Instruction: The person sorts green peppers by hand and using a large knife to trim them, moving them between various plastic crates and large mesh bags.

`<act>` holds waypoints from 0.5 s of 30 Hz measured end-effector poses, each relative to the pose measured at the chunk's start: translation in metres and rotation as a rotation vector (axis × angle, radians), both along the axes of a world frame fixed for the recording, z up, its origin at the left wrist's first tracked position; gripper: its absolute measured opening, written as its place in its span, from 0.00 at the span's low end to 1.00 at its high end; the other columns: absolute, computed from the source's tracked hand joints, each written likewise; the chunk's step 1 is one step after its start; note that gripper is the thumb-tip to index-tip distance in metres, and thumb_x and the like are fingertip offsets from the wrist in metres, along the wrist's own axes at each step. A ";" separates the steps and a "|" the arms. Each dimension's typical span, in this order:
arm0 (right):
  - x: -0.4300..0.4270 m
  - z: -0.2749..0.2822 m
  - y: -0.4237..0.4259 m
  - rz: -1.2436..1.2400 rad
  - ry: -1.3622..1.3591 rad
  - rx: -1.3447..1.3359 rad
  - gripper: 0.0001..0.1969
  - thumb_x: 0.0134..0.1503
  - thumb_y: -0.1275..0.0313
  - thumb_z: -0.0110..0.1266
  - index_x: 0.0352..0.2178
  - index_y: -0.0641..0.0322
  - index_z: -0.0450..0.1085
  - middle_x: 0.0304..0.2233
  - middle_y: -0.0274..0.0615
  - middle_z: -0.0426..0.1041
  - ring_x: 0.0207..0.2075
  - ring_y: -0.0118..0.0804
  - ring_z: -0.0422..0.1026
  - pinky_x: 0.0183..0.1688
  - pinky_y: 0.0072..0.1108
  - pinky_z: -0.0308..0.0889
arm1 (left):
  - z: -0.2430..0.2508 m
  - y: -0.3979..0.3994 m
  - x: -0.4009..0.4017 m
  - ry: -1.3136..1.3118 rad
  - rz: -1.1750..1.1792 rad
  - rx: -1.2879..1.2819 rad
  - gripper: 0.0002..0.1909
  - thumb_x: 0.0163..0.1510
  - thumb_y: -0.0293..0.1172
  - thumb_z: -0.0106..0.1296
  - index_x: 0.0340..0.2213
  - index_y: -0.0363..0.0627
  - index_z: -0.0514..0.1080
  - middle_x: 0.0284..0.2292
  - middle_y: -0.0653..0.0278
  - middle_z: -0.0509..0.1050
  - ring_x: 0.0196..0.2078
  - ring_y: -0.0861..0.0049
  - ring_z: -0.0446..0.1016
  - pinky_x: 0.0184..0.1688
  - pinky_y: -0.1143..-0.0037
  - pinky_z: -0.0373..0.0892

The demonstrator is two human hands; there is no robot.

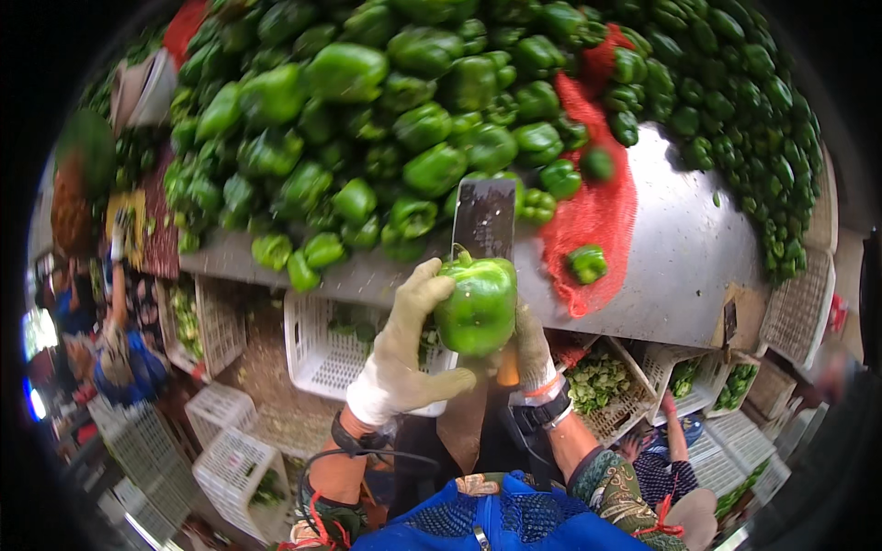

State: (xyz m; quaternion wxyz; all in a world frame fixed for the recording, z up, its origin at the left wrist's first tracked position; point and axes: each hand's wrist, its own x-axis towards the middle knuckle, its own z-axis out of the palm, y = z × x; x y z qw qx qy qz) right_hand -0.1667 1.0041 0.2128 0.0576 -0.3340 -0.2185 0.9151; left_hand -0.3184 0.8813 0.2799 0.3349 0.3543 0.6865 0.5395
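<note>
A large green bell pepper (477, 303), stem upward, is in front of me. My left hand (413, 344), in a pale work glove, has its fingers against the left side of the pepper. Partly hidden by the pepper, my gloved right hand (532, 348) grips a wide-bladed knife by its orange handle (508, 366). The knife's blade (484, 213) rises behind the pepper, wet and flecked with bits. Beyond it, a big heap of green bell peppers (427, 124) covers much of the metal table (675, 262).
A red mesh bag (592, 213) lies on the table with a pepper on it. White plastic crates (303, 358) stand below the edge; a crate at right holds pale green trimmings (599, 382). Other people work at far left (127, 365) and lower right (665, 468).
</note>
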 end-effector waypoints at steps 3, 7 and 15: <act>-0.024 0.009 -0.029 0.116 -0.022 0.300 0.30 0.54 0.56 0.58 0.52 0.64 0.60 0.34 0.35 0.71 0.26 0.22 0.68 0.24 0.13 0.65 | -0.001 -0.042 0.006 -0.605 0.432 -0.166 0.46 0.40 0.32 0.66 0.56 0.38 0.51 0.51 0.50 0.60 0.53 0.67 0.62 0.55 0.72 0.62; -0.052 0.019 -0.083 0.441 0.030 0.618 0.30 0.50 0.70 0.61 0.53 0.67 0.60 0.43 0.38 0.68 0.38 0.27 0.67 0.40 0.18 0.63 | -0.029 -0.116 0.027 -0.533 0.692 -0.096 0.43 0.45 0.45 0.63 0.55 0.42 0.54 0.47 0.56 0.66 0.49 0.71 0.66 0.54 0.71 0.64; -0.058 0.098 -0.157 0.537 0.010 0.956 0.19 0.56 0.77 0.48 0.50 0.65 0.61 0.27 0.37 0.70 0.20 0.20 0.64 0.21 0.14 0.60 | -0.096 -0.235 0.026 -1.088 0.951 0.748 0.47 0.39 0.66 0.60 0.54 0.53 0.60 0.51 0.62 0.65 0.53 0.66 0.66 0.55 0.60 0.65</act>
